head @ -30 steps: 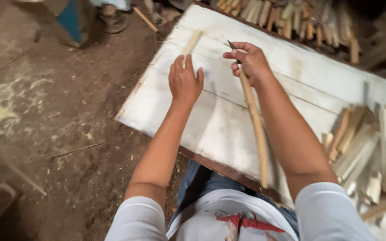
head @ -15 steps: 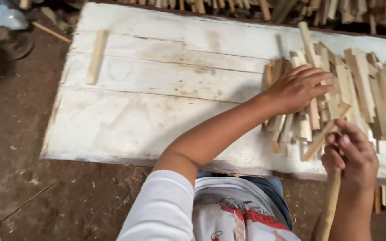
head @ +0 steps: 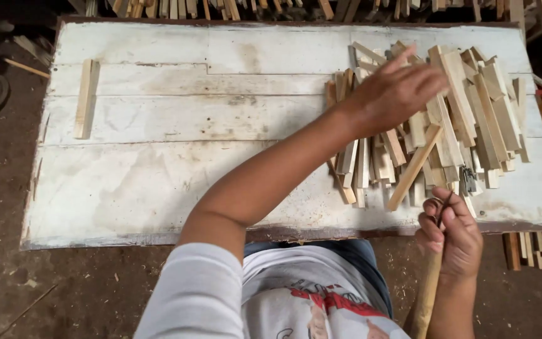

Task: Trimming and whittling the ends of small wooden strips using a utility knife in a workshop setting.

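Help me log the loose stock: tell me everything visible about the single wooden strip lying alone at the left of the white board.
The single wooden strip is a short, flat, pale piece of raw, unpainted wood with squared ends. It lies flat and nearly lengthwise away from the person, leaning slightly, near the left edge of the worn white board. A narrow shadow runs along its right side. Nothing touches it but the board; both hands and the pile of strips are far to its right.
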